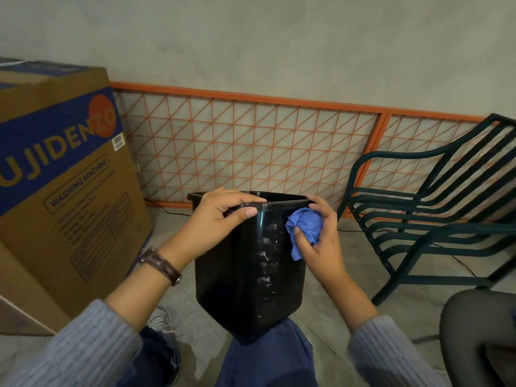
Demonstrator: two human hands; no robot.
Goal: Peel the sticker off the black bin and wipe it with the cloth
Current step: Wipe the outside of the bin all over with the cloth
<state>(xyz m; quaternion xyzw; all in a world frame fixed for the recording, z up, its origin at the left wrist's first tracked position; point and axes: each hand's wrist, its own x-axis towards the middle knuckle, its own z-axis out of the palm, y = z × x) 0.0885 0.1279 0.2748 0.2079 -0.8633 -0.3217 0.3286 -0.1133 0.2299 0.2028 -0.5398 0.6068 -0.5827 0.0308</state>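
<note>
With the left hand [220,219] gripping the black bin [245,269] rim and the right hand [318,241] clutching the bunched blue cloth [305,229], hard wiping could tip it off the knee [268,356].

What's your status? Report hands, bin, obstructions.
Left hand gripping black bin rim. Right hand pressing blue cloth to bin's side. White residue remains. Nothing obstructing.
</note>
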